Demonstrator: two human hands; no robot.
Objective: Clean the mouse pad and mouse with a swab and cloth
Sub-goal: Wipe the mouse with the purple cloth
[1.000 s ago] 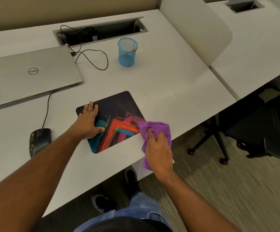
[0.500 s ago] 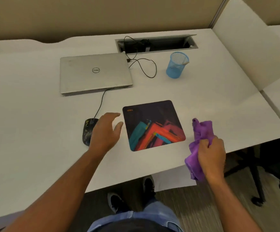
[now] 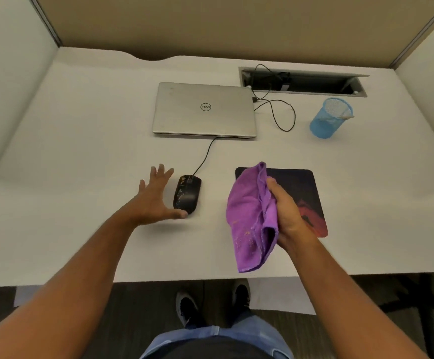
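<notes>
Left hand (image 3: 156,196) spread wide beside mouse (image 3: 186,194), thumb near its rear. Right hand (image 3: 287,212) bunches purple cloth (image 3: 249,224) over mouse pad (image 3: 302,193) — soft, limp. Mouse likely light, smooth, corded — grip sides.

Likely an office cubicle: partitions (image 3: 262,22) around desk (image 3: 81,151), closed laptop (image 3: 205,110).

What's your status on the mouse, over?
Left hand open, spread beside mouse, thumb at its near end. Right hand grips purple cloth over mouse pad. Nothing blocking.
</notes>
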